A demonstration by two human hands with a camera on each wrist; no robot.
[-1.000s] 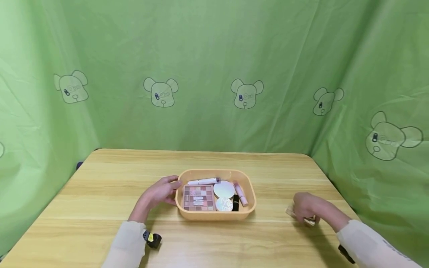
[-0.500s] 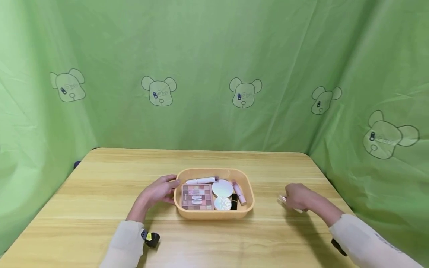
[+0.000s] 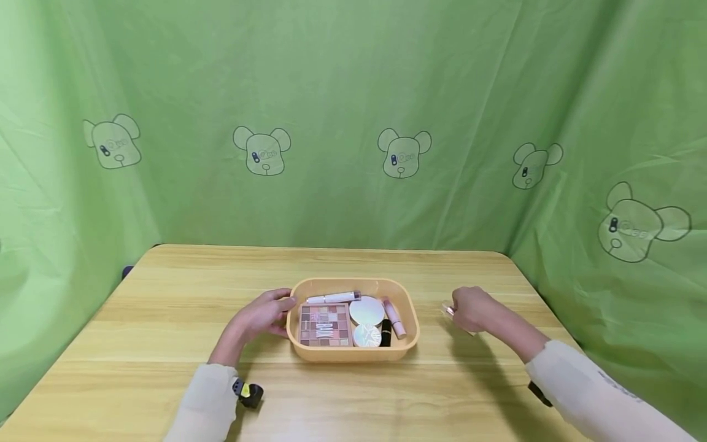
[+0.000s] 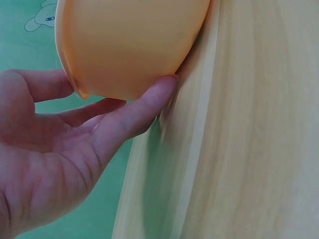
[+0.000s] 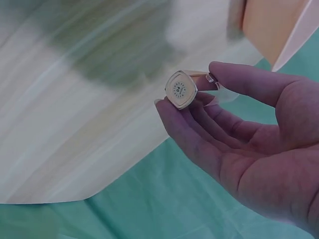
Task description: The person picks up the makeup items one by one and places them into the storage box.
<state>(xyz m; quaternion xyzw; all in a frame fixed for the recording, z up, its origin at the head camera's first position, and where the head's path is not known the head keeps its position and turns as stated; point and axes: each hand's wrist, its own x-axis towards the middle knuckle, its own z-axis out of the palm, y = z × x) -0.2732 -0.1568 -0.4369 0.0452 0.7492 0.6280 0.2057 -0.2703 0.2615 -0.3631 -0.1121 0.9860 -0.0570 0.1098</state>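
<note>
A peach-orange plastic basket point(image 3: 353, 355) sits mid-table with cosmetics inside. At its left end my left hand point(image 3: 266, 316) grips it, thumb at the rim and fingers against the outer wall, as the left wrist view shows. Right of the basket, my right hand point(image 3: 474, 310) pinches a lip gloss tube point(image 5: 181, 90) between thumb and fingers, above the table. Its square cream end bears "04"; a clear part shows behind, and the fingers hide the rest. Inside the basket lie an eyeshadow palette point(image 3: 326, 325), a white tube point(image 3: 334, 298) and a pink tube point(image 3: 394, 318).
Two round white compacts, a larger one point(image 3: 367, 310) and a smaller one point(image 3: 367, 336), share the basket with a black lipstick point(image 3: 386, 333). The wooden table point(image 3: 353, 402) is enclosed by a green curtain point(image 3: 331, 209) at the back and sides.
My right hand has lifted the tube and moved left and slightly away, closer to the basket. My left hand keeps its hold, and the basket's contents look the same.
</note>
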